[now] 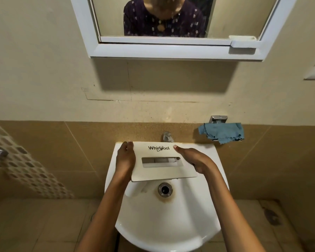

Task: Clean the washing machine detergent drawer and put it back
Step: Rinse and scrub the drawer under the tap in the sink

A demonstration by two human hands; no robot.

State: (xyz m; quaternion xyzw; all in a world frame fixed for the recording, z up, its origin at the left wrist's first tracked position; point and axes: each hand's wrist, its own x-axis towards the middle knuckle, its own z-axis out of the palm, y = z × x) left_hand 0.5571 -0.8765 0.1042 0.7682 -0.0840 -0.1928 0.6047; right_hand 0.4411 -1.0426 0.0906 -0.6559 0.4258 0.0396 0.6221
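The white detergent drawer, with "Whirlpool" printed on its front panel and a slot-shaped handle, is held over the white sink, front panel facing up toward me. My left hand grips the panel's left edge. My right hand holds its right side, thumb on top of the panel and fingers curled under the edge. The drawer's body hangs below the panel into the basin and is mostly hidden.
A chrome tap stands at the back of the sink, just behind the drawer. A blue cloth hangs on a metal holder at the right. A white-framed mirror hangs above. Drain in the basin.
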